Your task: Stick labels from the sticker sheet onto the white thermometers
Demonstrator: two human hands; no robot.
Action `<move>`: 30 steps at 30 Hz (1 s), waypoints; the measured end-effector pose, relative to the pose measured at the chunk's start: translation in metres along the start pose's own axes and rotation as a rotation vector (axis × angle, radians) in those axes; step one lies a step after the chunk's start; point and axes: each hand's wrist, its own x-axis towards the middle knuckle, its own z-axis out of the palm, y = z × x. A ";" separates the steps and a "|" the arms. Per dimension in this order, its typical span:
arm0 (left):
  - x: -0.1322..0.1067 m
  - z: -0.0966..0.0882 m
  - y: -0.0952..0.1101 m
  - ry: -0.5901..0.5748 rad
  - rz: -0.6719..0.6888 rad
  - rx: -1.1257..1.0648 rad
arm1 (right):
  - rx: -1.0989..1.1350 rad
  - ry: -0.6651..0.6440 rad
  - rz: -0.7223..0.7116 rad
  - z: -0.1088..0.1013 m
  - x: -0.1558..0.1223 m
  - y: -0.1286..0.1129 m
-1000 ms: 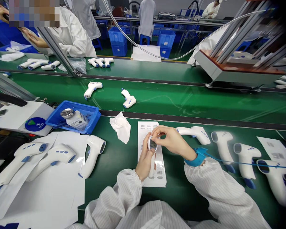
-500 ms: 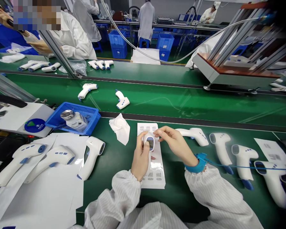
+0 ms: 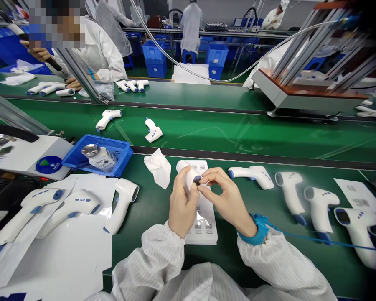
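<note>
My left hand (image 3: 181,207) is wrapped round a white forehead thermometer (image 3: 188,172), with its dark end turned toward my right hand. The fingertips of my right hand (image 3: 227,196) are pinched together at that end; whatever sits between them is too small to make out. A blue wrist strap (image 3: 257,229) with a cord circles my right wrist. Beneath both hands lies a stack of printed label sheets (image 3: 207,228). To the right, another white thermometer (image 3: 253,175) rests on the green bench, and several more stand in a row beyond it.
A crumpled white tissue (image 3: 158,168) lies left of the sheets. Behind it, a blue tray (image 3: 120,154) holds a metal-topped bottle (image 3: 102,159). More thermometers lie on white paper (image 3: 72,259) at left. Two thermometers lie on the green conveyor (image 3: 207,129). Across it, a co-worker (image 3: 100,46) works.
The held thermometer has tipped, so its screen no longer faces me and its end shows. My right hand has come in to touch that end. The conveyor's thermometers have shifted left.
</note>
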 end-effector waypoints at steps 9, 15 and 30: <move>0.001 -0.002 0.004 -0.040 -0.071 -0.080 | -0.166 0.037 -0.134 0.006 -0.005 -0.003; -0.002 0.000 0.007 -0.101 -0.150 -0.194 | -0.070 0.209 -0.073 0.010 0.003 0.005; -0.004 -0.005 0.011 -0.274 -0.212 -0.493 | 0.350 0.002 0.210 0.022 0.001 0.010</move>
